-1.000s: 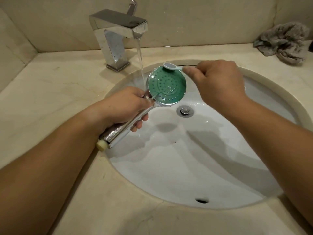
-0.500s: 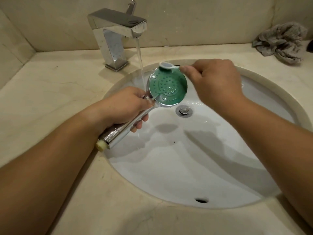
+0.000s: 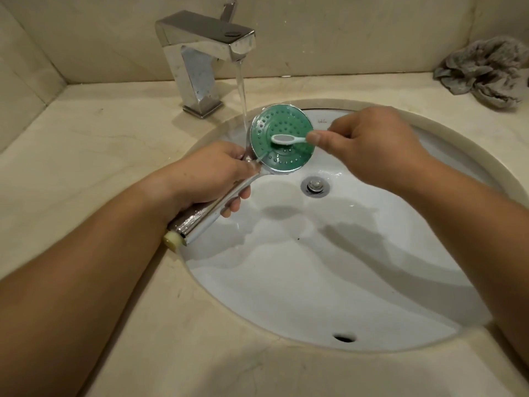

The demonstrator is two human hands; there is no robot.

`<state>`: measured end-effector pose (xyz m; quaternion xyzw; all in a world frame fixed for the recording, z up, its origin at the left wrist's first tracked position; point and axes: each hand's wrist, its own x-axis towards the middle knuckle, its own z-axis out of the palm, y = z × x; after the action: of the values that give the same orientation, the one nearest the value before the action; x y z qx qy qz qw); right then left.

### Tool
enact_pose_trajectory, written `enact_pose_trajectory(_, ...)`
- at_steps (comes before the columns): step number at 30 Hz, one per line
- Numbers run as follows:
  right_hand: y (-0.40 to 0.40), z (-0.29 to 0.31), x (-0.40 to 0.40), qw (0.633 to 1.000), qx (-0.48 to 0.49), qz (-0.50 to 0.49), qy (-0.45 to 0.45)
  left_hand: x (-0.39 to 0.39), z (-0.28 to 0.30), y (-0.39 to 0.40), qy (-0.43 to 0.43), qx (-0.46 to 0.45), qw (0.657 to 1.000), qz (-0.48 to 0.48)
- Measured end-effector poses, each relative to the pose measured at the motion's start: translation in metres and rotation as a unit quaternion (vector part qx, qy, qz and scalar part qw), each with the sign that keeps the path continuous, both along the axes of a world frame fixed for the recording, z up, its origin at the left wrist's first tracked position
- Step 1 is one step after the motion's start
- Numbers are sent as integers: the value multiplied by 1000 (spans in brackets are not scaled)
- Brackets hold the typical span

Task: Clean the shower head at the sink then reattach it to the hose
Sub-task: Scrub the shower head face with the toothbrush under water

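A chrome shower head (image 3: 282,121) with a round green nozzle face is held over the white sink (image 3: 329,267), face up toward me. My left hand (image 3: 211,173) grips its chrome handle, whose cream threaded end pokes out below my wrist. My right hand (image 3: 369,147) pinches a small white toothbrush (image 3: 286,138), and the brush head lies on the middle of the green face. Water from the chrome tap (image 3: 200,53) runs down onto the left edge of the shower head. No hose is in view.
The sink is set in a beige stone counter (image 3: 86,138) with beige walls behind. A crumpled grey cloth (image 3: 483,70) lies at the back right corner. The drain plug (image 3: 315,187) sits just below the shower head, and an overflow slot is at the near rim.
The toothbrush has moved from the far rim of the green face down to its middle. My right hand came toward me with it. The left hand keeps its grip.
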<state>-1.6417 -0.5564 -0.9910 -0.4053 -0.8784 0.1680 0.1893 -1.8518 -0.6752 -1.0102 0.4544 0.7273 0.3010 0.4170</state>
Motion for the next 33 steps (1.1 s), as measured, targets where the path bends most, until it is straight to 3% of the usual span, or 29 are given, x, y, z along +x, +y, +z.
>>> enact_pose_trajectory(7, -12, -8, 1, 998, 1, 67, -4, -1, 1, -1, -24, -2, 1000, 4)
enact_pose_trajectory(13, 9, -1, 17, 999, -8, 14, 31, -2, 3, -2, -43, 0, 999, 12)
enact_pose_trajectory(17, 3, -8, 14, 999, -10, 48, -4, 0, 5, -2, -37, -2, 999, 9)
enact_pose_trajectory(23, 22, -8, 11, 992, -18, -76, 95, -1, 5, -3, -51, 4, 998, 25)
enact_pose_trajectory(28, 1, -15, 6, 997, -33, -15, 72, 2, 3, -4, -29, -7, 1000, 5)
enact_pose_trajectory(33, 13, -12, 11, 991, -10, -93, 100, 3, 1, -1, -27, -4, 1000, 7)
